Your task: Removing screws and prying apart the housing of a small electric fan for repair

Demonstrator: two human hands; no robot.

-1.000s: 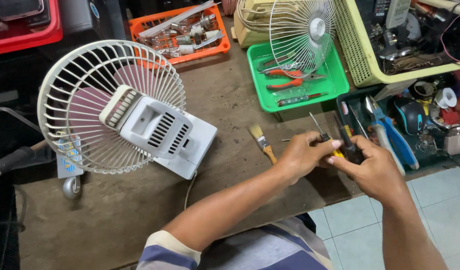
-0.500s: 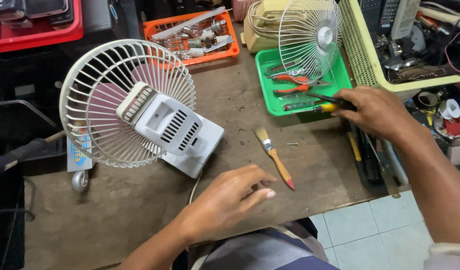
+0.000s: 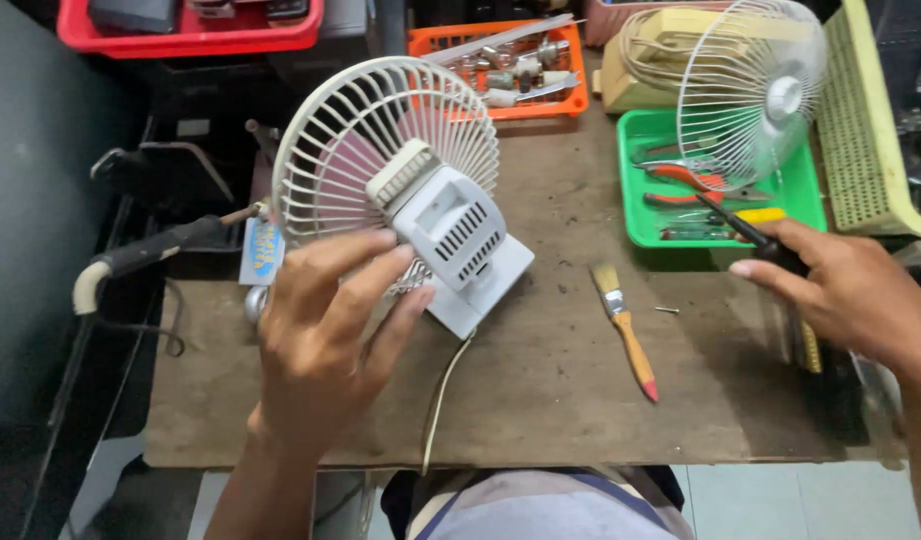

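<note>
A small white desk fan (image 3: 421, 210) lies on the brown workbench (image 3: 551, 390), its rear grille and motor housing toward me. My left hand (image 3: 326, 335) hovers open just in front of the fan's grille, fingers spread, holding nothing. My right hand (image 3: 846, 290) is at the right of the bench, closed around a dark-handled screwdriver (image 3: 746, 232) whose shaft points toward the green tray (image 3: 809, 195). A loose white fan grille (image 3: 751, 95) stands in that tray.
A paintbrush with an orange handle (image 3: 626, 330) lies on the bench between my hands. Pliers and tools lie in the green tray. An orange basket of parts (image 3: 571, 100), a red bin (image 3: 191, 38) and a yellow-green basket (image 3: 861, 130) line the back and right.
My left hand has moved left and up to the fan. My right hand has drawn back from the green tray with the screwdriver. The view has shifted so the fan sits nearer the middle.
</note>
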